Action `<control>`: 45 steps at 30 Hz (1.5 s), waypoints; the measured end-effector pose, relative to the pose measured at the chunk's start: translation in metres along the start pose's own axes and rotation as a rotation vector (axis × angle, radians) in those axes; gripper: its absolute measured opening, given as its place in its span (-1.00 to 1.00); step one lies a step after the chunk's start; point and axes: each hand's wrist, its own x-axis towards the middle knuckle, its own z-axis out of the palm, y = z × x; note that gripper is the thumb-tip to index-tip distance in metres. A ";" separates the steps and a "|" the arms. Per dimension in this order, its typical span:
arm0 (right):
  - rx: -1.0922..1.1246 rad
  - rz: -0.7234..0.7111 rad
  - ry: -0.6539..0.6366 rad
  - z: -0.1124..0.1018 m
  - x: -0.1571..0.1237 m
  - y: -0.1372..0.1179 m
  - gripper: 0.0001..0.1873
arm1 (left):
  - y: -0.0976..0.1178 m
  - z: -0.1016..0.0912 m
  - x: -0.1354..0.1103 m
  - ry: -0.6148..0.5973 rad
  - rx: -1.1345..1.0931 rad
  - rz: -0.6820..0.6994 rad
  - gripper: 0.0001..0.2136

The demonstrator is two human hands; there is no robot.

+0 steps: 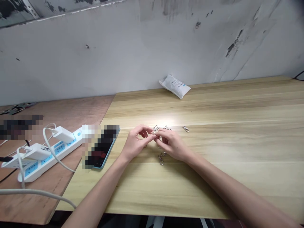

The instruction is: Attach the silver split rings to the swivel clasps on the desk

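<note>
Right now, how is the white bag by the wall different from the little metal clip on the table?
The white bag is much bigger and looks soft, while the metal clip is small and shiny silver. The bag sits at the table's far edge by the wall, while the clip lies closer to the right hand. Both rest on the same light wooden table.

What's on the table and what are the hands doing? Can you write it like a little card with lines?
Left hand: fingertips up against the right hand's
Right hand: fingers at a small metal piece, too hidden to tell more
Swivel clasps: metal, around the hands, one lying apart
Table: light wood
Also there: phone, white packet, power strip
</note>
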 end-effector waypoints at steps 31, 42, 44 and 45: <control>-0.035 0.069 -0.157 -0.005 0.001 -0.003 -0.86 | -0.002 0.000 -0.001 -0.148 0.050 0.076 -0.90; -0.021 0.076 -0.161 -0.005 0.001 -0.004 -0.87 | 0.001 0.001 0.000 -0.123 0.073 0.108 -0.91; -0.021 0.076 -0.159 -0.005 0.000 -0.003 -0.87 | 0.003 0.001 0.000 -0.118 0.073 0.107 -0.91; -0.022 0.076 -0.158 -0.005 0.000 -0.002 -0.87 | 0.003 0.001 0.000 -0.117 0.074 0.106 -0.91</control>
